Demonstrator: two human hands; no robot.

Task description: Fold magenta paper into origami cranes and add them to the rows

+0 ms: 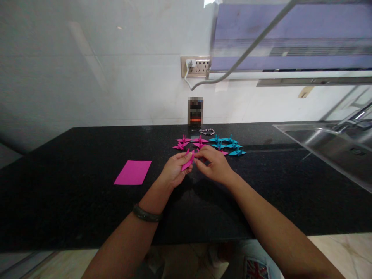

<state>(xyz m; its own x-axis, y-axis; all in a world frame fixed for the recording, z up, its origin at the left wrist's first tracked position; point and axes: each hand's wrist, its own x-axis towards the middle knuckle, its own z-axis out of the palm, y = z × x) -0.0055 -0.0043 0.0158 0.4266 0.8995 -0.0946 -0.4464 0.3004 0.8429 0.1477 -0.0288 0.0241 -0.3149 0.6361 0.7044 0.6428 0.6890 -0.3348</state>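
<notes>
My left hand (172,170) pinches a pink folded-paper crane (187,162) between thumb and fingers, just above the dark countertop (87,209). From the other side, my right hand (216,164) has thumb and forefinger closed at the crane's right edge; its fingertips partly hide the paper there. Behind my hands stand finished paper cranes in rows: several pink cranes (183,139) to the left and several blue cranes (237,152) to the right. My right hand covers part of the front pink ones. Left of my hands lies a flat pink paper sheet (133,173).
A phone (195,112) with a blurred screen leans against the wall, a beaded bracelet (207,132) beside it. Above are a wall socket (195,67) and a hanging grey cable (244,54). To the right is a steel sink (334,155) with a faucet (356,118).
</notes>
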